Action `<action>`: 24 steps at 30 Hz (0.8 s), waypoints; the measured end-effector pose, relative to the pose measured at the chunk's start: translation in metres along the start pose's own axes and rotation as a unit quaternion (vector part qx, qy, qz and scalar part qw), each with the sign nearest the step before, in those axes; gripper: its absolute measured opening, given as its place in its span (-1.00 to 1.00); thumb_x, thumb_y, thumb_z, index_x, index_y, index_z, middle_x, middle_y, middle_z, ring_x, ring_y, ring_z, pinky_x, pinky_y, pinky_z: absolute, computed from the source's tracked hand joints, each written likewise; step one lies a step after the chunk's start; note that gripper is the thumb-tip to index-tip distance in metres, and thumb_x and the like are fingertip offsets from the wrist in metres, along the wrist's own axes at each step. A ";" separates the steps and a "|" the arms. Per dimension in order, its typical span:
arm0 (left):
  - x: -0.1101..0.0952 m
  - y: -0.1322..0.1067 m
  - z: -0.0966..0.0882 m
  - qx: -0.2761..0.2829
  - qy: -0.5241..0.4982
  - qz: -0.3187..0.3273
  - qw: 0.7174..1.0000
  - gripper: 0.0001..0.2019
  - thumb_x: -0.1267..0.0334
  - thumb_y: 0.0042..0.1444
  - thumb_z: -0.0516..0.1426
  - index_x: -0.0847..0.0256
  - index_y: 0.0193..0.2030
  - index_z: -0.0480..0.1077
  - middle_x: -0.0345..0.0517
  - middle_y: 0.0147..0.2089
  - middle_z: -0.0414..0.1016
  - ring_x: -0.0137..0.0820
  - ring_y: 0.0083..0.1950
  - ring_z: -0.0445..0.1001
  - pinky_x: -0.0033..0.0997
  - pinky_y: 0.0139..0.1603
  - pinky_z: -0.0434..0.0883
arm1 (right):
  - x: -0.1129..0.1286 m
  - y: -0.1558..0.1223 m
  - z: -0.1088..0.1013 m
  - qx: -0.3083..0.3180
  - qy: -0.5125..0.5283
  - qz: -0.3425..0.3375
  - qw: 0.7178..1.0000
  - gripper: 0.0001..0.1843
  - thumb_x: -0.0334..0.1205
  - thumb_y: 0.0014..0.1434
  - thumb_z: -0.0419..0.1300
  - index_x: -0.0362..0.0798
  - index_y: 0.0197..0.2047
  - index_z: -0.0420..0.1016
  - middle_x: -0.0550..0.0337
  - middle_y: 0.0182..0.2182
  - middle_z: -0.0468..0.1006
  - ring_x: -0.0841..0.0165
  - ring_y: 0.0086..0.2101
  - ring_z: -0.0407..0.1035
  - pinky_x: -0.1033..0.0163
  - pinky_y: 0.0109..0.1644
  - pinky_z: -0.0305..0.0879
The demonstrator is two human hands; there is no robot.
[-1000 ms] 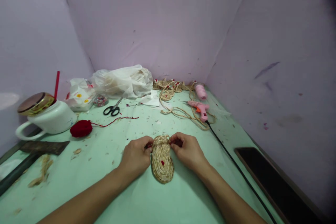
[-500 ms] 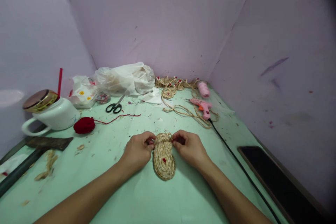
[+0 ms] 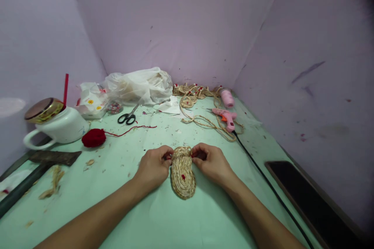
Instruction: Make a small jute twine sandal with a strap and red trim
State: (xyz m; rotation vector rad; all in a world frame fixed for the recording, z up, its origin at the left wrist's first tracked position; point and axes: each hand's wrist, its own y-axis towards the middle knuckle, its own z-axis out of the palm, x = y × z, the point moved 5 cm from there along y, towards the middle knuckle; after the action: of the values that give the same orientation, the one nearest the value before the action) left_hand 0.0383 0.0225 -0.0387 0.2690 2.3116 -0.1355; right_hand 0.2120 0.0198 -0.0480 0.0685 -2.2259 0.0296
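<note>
A small sole-shaped piece of coiled straw rope (image 3: 183, 186), with a red spot in its lower part, lies in front of me on the pale green tabletop (image 3: 125, 221). My left hand (image 3: 154, 166) pinches the upper left edge of this woven sole between thumb and fingers. On the opposite edge, my right hand (image 3: 212, 163) is closed in a pinch, with a bit of red showing at the fingertips. Whatever else lies between the fingers is hidden.
Behind my hands are a ball of red yarn (image 3: 94, 138), scissors (image 3: 127, 118), a pink glue gun (image 3: 224, 117), a spool of pink thread (image 3: 227, 98) and more coiled rope pieces (image 3: 188, 101). A hammer (image 3: 54, 158) and white mug (image 3: 68, 126) stand left; a dark phone-like slab (image 3: 304, 198) lies right.
Both hands keep their hold on the woven sole almost without moving. The whole view has shifted very slightly.
</note>
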 end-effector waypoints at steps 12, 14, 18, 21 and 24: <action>0.000 0.002 0.000 0.015 -0.032 0.015 0.999 -0.78 0.41 -0.08 0.06 0.18 -0.26 0.41 -0.23 -0.46 0.44 -0.44 -0.46 0.35 -0.50 -0.43 0.24 | 0.008 -0.004 -0.004 0.010 -0.026 0.000 1.000 -0.84 -0.36 -0.13 0.21 -0.02 -0.38 0.46 0.29 -0.54 0.51 0.43 -0.54 0.34 0.36 -0.46 0.20; 0.000 0.002 0.000 0.030 -0.042 0.021 0.998 -0.74 0.41 -0.09 0.07 0.19 -0.21 0.41 -0.24 -0.47 0.43 -0.46 -0.48 0.33 -0.51 -0.46 0.23 | 0.008 -0.004 -0.004 0.008 -0.029 0.000 1.000 -0.84 -0.36 -0.14 0.20 -0.02 -0.38 0.46 0.29 -0.55 0.51 0.43 -0.54 0.33 0.36 -0.47 0.19; -0.004 0.003 0.001 0.060 -0.032 0.038 0.997 -0.73 0.44 -0.11 0.05 0.19 -0.24 0.44 -0.22 -0.45 0.44 -0.43 -0.43 0.35 -0.51 -0.43 0.24 | 0.009 -0.004 -0.005 0.005 -0.033 0.000 0.999 -0.82 -0.38 -0.14 0.21 -0.01 -0.38 0.47 0.30 -0.54 0.52 0.43 -0.54 0.34 0.36 -0.46 0.19; -0.005 0.004 0.000 0.063 -0.041 0.034 0.997 -0.74 0.43 -0.12 0.05 0.20 -0.26 0.44 -0.20 -0.43 0.47 -0.42 -0.41 0.37 -0.51 -0.41 0.26 | 0.008 -0.003 -0.005 0.004 -0.034 0.002 0.999 -0.82 -0.38 -0.14 0.22 -0.01 -0.37 0.47 0.29 -0.52 0.53 0.42 -0.51 0.36 0.36 -0.45 0.20; -0.004 0.004 -0.001 0.048 -0.040 0.013 0.998 -0.74 0.42 -0.14 0.07 0.22 -0.24 0.43 -0.21 -0.46 0.46 -0.43 -0.45 0.36 -0.52 -0.46 0.24 | 0.007 -0.003 -0.004 0.003 -0.036 0.003 0.999 -0.82 -0.38 -0.14 0.22 -0.01 -0.37 0.48 0.28 -0.52 0.53 0.41 -0.50 0.36 0.36 -0.45 0.20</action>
State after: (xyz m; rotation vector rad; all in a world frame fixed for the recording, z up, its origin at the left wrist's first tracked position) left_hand 0.0411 0.0262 -0.0353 0.3362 2.2249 -0.2397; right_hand 0.2111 0.0172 -0.0396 0.0665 -2.2975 0.0374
